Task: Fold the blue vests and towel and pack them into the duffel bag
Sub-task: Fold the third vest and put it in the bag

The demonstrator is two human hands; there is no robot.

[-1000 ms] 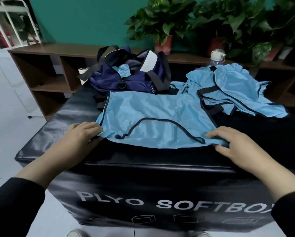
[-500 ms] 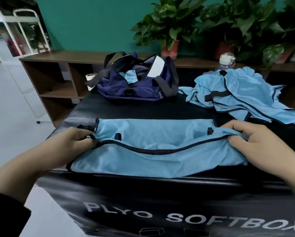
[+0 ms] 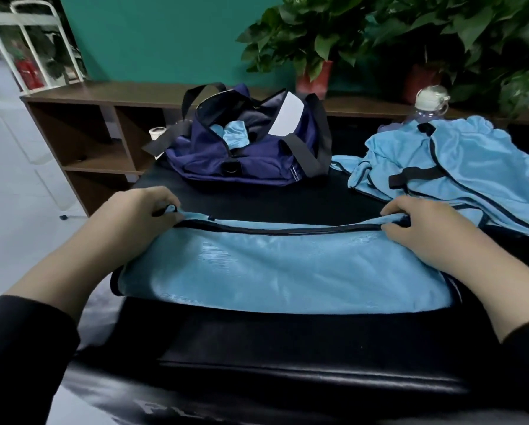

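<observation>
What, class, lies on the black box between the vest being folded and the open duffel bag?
Nothing visible: only bare black box separates the vest from the duffel bag. The vest pile sits off to the right.

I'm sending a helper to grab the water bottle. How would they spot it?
Start at the black soft box, then go to the heap of blue vests at its far right. The bottle pokes up behind that heap: clear body, white cap, the only hard thing among the cloth.

surface: black padded soft box (image 3: 287, 348) | near edge: folded blue vest (image 3: 281, 268) | far left: open navy duffel bag (image 3: 244, 154) | far right: heap of blue vests (image 3: 459, 167), clear bottle (image 3: 427, 107) behind it
</observation>
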